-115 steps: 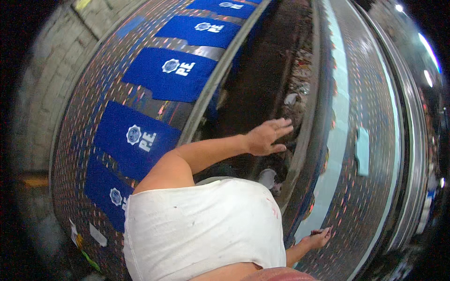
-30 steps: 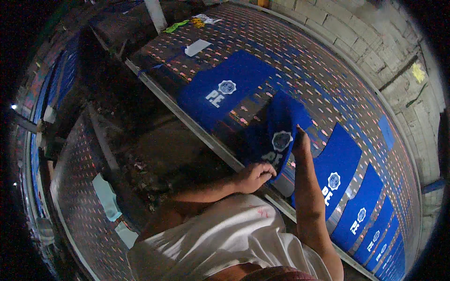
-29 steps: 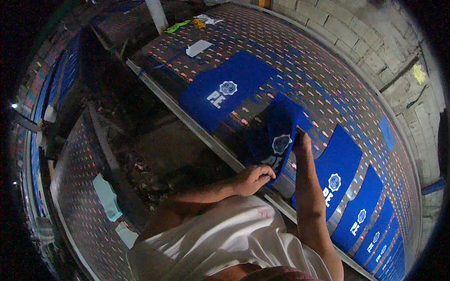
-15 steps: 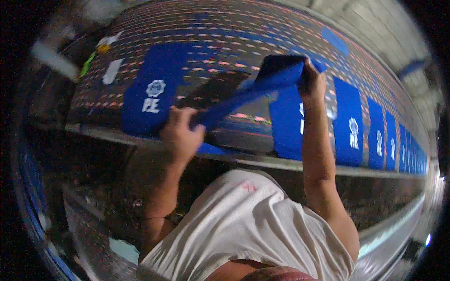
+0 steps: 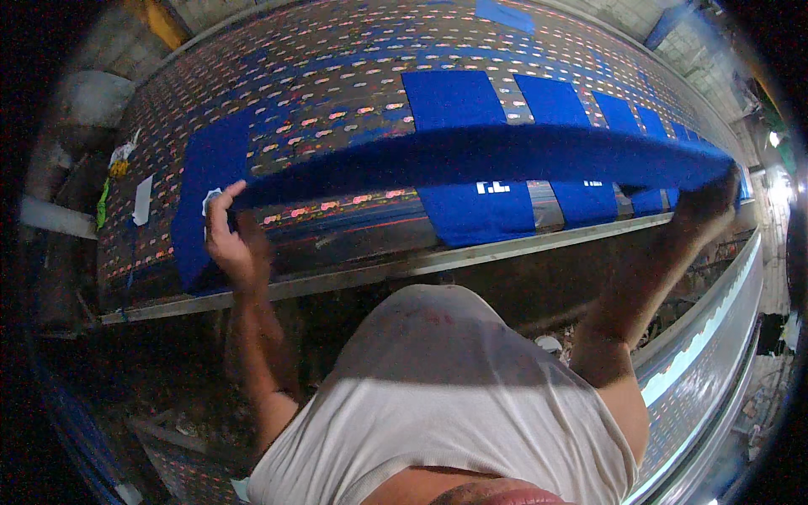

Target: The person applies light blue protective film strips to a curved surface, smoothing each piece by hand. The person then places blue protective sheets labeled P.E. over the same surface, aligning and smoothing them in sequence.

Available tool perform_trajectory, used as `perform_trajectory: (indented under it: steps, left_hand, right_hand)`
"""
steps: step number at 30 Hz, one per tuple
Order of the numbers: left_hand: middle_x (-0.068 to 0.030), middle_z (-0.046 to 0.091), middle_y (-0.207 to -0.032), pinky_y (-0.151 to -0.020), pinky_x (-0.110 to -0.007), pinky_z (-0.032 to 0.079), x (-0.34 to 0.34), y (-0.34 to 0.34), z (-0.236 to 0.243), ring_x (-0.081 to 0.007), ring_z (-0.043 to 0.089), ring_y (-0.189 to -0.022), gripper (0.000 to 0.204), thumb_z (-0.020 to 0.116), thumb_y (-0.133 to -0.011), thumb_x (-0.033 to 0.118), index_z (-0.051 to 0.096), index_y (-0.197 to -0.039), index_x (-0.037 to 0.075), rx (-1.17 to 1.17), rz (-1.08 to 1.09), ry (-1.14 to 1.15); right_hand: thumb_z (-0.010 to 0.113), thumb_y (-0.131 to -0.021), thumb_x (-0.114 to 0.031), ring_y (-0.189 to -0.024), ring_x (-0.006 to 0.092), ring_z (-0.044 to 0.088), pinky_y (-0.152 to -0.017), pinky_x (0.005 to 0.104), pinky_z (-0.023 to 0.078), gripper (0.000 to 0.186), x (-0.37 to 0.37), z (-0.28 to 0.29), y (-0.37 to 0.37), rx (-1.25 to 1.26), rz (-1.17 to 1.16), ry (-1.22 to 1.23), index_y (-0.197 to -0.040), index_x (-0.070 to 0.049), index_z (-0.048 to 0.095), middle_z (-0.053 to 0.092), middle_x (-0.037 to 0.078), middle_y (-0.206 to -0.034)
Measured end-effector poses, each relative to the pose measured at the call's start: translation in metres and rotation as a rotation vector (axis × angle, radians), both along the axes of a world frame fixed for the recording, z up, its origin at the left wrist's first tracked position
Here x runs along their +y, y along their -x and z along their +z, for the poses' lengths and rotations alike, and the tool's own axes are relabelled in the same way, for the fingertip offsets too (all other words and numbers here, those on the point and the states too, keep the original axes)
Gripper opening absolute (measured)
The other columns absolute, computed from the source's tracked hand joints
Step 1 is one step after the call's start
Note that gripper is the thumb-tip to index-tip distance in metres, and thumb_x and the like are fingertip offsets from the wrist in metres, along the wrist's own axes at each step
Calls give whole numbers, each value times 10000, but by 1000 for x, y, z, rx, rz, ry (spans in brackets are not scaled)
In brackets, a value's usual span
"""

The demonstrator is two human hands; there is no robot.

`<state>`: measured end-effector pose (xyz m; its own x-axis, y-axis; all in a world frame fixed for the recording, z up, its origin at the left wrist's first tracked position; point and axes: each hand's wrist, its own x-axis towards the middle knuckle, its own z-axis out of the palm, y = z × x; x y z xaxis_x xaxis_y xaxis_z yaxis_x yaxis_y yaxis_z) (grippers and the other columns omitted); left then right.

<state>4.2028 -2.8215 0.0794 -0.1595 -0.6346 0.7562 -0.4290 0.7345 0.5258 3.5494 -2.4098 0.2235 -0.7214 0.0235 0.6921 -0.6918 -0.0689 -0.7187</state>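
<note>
A long blue fabric piece (image 5: 488, 154) is pulled nearly straight between my two hands, raised above the long patterned table. At its left end my left hand (image 5: 233, 240) is closed on it, one finger pointing up along the cloth's edge. My right hand (image 5: 711, 202) grips the other end, far out to the right; its fingers are partly in shadow. Beneath the stretched cloth lie flat blue panels with white prints, among them one panel (image 5: 471, 215) near the middle. Another blue panel (image 5: 215, 151) lies just beyond my left hand.
The table top (image 5: 337, 93) carries rows of small coloured marks. A pale rail (image 5: 471, 257) runs along its near edge. At the left end lie a white card (image 5: 143, 200) and a yellow-and-white item (image 5: 123, 158). A second long table (image 5: 707, 370) stands at the lower right.
My hands have spread far apart, the right one moving right and the left one left. The cloth, folded over and slanting before, is now stretched out lengthwise. The view has shifted rightward.
</note>
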Motion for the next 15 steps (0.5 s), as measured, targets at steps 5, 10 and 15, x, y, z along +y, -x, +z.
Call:
perform_trajectory:
  steps: [5,10,15]
  left_hand:
    - [-146,749,-975,-761,-467,581,71,12,-23,-371,738,-860,282,757,-983,329,773,-1090,68,-288,-565,66]
    - [-146,708,-920,-685,-498,553,88,47,-27,-384,710,-792,225,753,-904,161,772,-1114,83,-584,-605,34]
    - [-158,759,-1107,-860,-477,593,21,55,-37,-407,745,-1012,429,612,-833,-78,774,-1197,82,-515,-192,30]
  right_hand:
    - [778,-954,-139,-870,227,760,-788,389,619,366,86,-4,24,-189,-143,145,-1308,-47,757,800,118,-1050]
    - [738,-1015,-177,-829,216,734,-736,387,602,293,118,-7,50,-238,-177,86,-1254,-13,778,783,106,-1021]
    - [699,-1075,-215,-788,205,708,-683,384,585,284,65,-55,63,-435,-88,-41,-1201,20,798,766,94,-992]
